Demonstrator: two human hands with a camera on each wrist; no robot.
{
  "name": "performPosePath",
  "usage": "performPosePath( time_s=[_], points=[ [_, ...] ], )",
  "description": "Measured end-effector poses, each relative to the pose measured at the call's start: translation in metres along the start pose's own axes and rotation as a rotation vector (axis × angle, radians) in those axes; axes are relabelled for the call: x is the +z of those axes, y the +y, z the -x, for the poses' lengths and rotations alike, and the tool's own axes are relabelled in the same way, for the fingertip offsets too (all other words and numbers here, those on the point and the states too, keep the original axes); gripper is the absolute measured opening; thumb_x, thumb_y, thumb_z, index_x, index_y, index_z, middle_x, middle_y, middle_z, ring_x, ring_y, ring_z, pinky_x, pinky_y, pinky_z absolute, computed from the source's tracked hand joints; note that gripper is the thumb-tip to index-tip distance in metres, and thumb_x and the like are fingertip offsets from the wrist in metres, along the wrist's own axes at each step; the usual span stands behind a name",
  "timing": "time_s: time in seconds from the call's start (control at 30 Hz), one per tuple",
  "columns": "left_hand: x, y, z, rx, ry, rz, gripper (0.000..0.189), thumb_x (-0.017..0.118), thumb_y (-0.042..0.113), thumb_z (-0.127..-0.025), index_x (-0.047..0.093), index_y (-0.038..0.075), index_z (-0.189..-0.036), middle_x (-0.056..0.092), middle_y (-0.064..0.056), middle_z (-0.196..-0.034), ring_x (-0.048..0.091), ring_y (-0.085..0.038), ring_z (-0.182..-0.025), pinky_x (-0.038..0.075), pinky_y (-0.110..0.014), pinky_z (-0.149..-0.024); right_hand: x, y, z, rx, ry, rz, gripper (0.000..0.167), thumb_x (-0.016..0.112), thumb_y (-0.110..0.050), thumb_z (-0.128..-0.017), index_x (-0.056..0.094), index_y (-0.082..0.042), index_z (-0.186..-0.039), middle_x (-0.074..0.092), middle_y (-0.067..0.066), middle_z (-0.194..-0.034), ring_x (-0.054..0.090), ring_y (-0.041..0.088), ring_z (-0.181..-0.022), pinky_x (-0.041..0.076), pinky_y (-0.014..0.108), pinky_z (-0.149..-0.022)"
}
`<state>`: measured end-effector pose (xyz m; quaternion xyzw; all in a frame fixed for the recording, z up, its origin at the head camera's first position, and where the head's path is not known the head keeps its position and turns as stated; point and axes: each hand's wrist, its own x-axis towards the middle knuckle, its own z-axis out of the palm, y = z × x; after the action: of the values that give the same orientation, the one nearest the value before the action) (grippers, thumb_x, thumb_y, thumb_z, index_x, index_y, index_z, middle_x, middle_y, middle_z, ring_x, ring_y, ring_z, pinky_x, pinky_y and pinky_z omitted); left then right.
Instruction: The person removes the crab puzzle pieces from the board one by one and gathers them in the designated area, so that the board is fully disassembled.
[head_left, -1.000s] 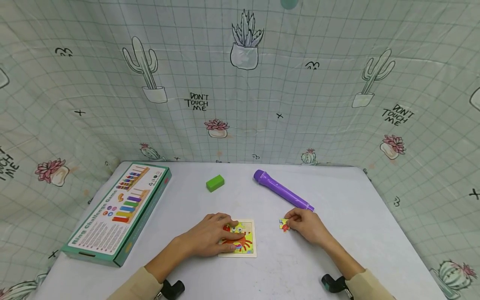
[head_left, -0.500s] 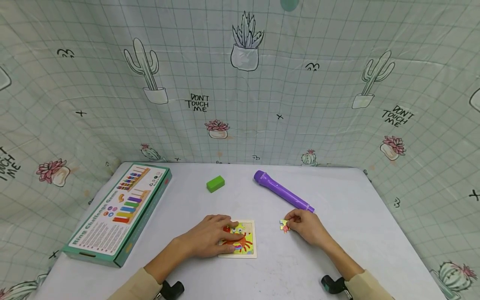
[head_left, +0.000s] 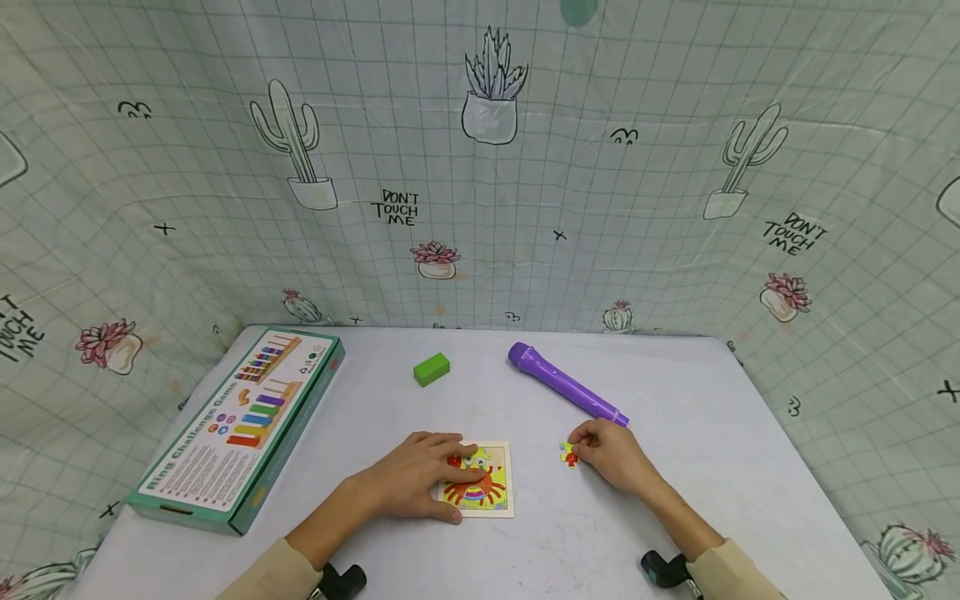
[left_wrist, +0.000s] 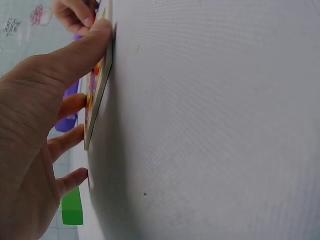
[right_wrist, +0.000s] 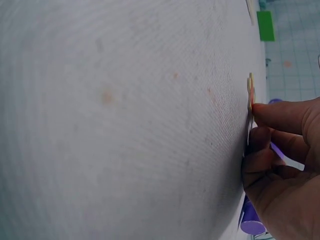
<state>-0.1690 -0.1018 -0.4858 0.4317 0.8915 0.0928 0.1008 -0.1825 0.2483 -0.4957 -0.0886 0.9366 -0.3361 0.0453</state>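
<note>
A small square jigsaw puzzle with a red crab picture and a pale wooden border lies flat on the table. My left hand rests on its left side, fingers spread over the picture and the thumb at the lower left border. In the left wrist view, the left thumb touches the board's edge. To the right of the board, my right hand pinches a yellow and red puzzle piece between thumb and fingertips. The right wrist view has this piece edge-on, close against the table; its far end is hidden by fingers.
A purple microphone-shaped stick lies slantwise just beyond the right hand. Farther back is a green block. A flat green and white game box lies along the table's left side. A patterned cloth hangs behind.
My left thumb has moved down off the crab picture to the board's lower left border, uncovering more of it. The piece in my right hand has turned slightly; the right hand has hardly moved.
</note>
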Motion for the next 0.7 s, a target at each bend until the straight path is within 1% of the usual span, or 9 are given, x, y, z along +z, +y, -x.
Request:
performPosePath(
  time_s=[0.13,0.33,0.47,0.7],
  points=[
    [-0.0006,-0.0008,0.0004,0.007,-0.008,-0.009,0.07,0.064,0.07,-0.084,0.047,0.046,-0.147,0.04,0.008,-0.158,0.031,-0.023,-0.148,0.032,-0.053,-0.113,0.0,-0.0005,0.001,-0.004,0.006,0.0,0.006,0.07,-0.005,-0.089,0.075,-0.009,-0.091,0.063,-0.006,-0.076,0.055,0.009,-0.071,0.045,0.024,-0.066],
    [-0.0032,-0.0015,0.0008,0.014,-0.012,-0.005,0.069,0.065,0.069,-0.084,0.049,0.044,-0.147,0.04,0.007,-0.158,0.031,-0.024,-0.148,0.031,-0.054,-0.113,-0.0014,-0.0021,0.0008,-0.004,0.001,0.01,0.005,0.071,-0.006,-0.091,0.074,-0.01,-0.093,0.062,-0.004,-0.08,0.055,0.011,-0.074,0.045,0.025,-0.067],
    [-0.0029,-0.0023,0.0012,0.015,-0.013,0.006,0.07,0.065,0.068,-0.085,0.05,0.042,-0.147,0.04,0.008,-0.158,0.031,-0.023,-0.148,0.031,-0.054,-0.114,-0.0012,-0.0031,0.0005,-0.007,0.005,0.005,0.006,0.07,-0.006,-0.091,0.074,-0.01,-0.094,0.062,-0.005,-0.079,0.055,0.011,-0.073,0.046,0.025,-0.067],
    [-0.0018,-0.003,0.0016,0.001,-0.005,0.019,0.075,0.067,0.067,-0.084,0.05,0.034,-0.148,0.04,0.009,-0.158,0.032,-0.02,-0.148,0.03,-0.051,-0.115,-0.0005,-0.0055,0.0013,-0.017,0.026,0.009,0.006,0.071,-0.005,-0.09,0.073,-0.01,-0.093,0.063,-0.005,-0.078,0.055,0.01,-0.072,0.046,0.025,-0.066]
  ],
)
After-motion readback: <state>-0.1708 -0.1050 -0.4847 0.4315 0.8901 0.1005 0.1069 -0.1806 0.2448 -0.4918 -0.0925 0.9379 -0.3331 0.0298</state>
